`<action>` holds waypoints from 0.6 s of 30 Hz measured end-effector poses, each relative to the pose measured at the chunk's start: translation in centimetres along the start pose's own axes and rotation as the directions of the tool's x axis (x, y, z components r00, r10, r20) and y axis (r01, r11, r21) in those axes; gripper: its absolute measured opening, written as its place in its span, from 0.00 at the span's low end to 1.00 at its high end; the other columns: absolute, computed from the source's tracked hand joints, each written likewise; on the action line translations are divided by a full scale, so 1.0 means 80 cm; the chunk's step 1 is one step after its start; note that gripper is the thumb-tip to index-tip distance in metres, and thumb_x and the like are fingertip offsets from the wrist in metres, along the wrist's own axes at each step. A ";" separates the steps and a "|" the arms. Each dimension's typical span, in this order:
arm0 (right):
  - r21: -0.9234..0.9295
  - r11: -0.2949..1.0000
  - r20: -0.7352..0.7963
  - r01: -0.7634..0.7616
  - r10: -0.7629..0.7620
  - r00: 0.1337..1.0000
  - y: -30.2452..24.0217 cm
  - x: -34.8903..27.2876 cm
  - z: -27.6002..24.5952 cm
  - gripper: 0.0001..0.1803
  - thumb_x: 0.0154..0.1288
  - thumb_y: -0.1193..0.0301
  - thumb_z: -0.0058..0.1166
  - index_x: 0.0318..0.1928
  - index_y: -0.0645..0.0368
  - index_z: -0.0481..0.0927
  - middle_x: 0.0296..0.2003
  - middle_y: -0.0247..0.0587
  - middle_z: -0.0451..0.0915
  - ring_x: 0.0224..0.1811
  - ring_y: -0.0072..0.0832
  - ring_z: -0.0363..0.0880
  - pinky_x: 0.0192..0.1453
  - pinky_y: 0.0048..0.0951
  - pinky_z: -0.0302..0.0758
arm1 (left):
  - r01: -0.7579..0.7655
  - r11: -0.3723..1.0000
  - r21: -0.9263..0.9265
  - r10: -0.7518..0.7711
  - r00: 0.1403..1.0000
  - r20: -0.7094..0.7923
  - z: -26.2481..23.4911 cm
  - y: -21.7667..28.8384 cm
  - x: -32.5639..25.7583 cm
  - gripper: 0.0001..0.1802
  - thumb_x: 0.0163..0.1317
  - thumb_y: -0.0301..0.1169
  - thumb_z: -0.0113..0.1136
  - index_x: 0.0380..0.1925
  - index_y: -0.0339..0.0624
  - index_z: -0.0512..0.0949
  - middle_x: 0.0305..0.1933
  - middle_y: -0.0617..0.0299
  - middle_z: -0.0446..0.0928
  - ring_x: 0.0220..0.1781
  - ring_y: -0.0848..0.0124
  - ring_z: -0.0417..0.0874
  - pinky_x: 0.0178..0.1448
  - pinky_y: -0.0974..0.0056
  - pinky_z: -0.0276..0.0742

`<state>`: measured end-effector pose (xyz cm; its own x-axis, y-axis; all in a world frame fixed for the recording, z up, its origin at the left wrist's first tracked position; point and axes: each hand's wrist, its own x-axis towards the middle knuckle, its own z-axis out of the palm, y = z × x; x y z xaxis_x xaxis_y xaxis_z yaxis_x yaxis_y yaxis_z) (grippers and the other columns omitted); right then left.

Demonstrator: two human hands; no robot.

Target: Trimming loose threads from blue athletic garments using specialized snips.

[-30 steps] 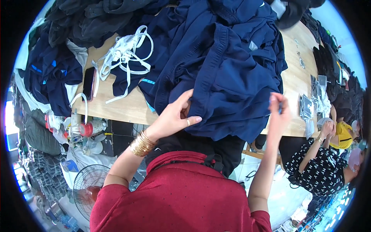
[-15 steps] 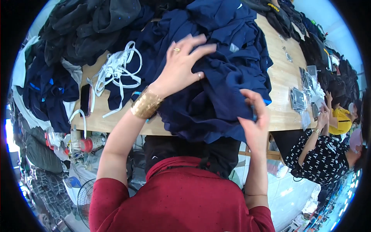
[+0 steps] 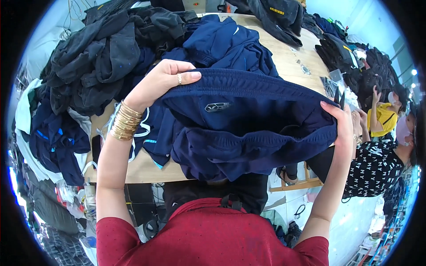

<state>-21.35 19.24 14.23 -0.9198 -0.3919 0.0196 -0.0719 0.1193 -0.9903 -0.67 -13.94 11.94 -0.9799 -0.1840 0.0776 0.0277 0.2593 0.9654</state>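
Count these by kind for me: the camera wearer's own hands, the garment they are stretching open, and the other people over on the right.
Hands: 2 (left hand, right hand)
Garment: 1 (navy garment)
Other people: 2 (person in yellow, person in black)
Total: 5

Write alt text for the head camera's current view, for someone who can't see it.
A person's left hand and right hand hold open the gathered waistband of a navy garment above a wooden table. Dark clothes lie piled on it, and a co-worker in a black patterned top is at the right.
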 end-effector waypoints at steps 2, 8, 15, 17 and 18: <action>0.124 0.991 0.035 -0.053 0.049 0.998 -0.004 -0.005 -0.001 0.15 0.45 0.77 0.62 0.37 0.66 0.77 0.30 0.40 0.79 0.29 0.26 0.78 0.37 0.23 0.75 | 0.014 1.000 -0.020 -0.014 1.000 0.005 -0.001 0.006 -0.001 0.13 0.60 0.37 0.58 0.33 0.38 0.81 0.28 0.72 0.76 0.30 0.85 0.73 0.40 0.78 0.69; 0.273 0.955 0.025 -0.119 0.116 0.993 0.012 -0.011 -0.015 0.17 0.44 0.80 0.59 0.40 0.64 0.77 0.31 0.40 0.79 0.30 0.27 0.79 0.39 0.24 0.76 | 0.026 0.997 -0.078 -0.023 0.999 0.028 0.010 0.015 0.000 0.13 0.61 0.38 0.58 0.32 0.38 0.81 0.29 0.71 0.77 0.31 0.85 0.74 0.41 0.78 0.69; -0.364 0.908 0.088 0.208 -0.189 0.978 0.067 0.016 -0.012 0.15 0.51 0.70 0.61 0.40 0.63 0.78 0.29 0.35 0.78 0.29 0.29 0.77 0.38 0.26 0.73 | 0.025 0.998 0.060 -0.033 0.991 0.127 0.050 -0.001 0.007 0.16 0.62 0.39 0.56 0.27 0.34 0.78 0.23 0.78 0.68 0.28 0.88 0.63 0.34 0.78 0.63; -0.754 0.494 0.093 0.433 -0.573 0.814 0.078 0.002 0.021 0.15 0.52 0.63 0.62 0.37 0.59 0.79 0.30 0.38 0.78 0.30 0.34 0.75 0.37 0.28 0.71 | 0.073 0.996 -0.051 -0.067 0.990 0.120 0.070 -0.020 0.002 0.16 0.63 0.39 0.56 0.27 0.34 0.76 0.24 0.78 0.66 0.29 0.88 0.62 0.34 0.78 0.63; -0.641 0.630 0.091 0.438 -0.505 0.858 0.079 -0.014 0.039 0.15 0.51 0.64 0.63 0.37 0.59 0.79 0.30 0.39 0.78 0.31 0.33 0.75 0.37 0.29 0.71 | 0.098 0.990 -0.103 -0.085 0.988 0.129 0.079 -0.024 -0.001 0.15 0.62 0.38 0.56 0.28 0.34 0.76 0.26 0.78 0.67 0.30 0.87 0.63 0.36 0.78 0.64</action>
<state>-19.60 17.60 7.50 -0.7183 -0.4793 0.5042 -0.6957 0.4885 -0.5267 -1.88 -8.40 8.51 -0.9960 -0.0815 -0.0374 -0.0486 0.1407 0.9889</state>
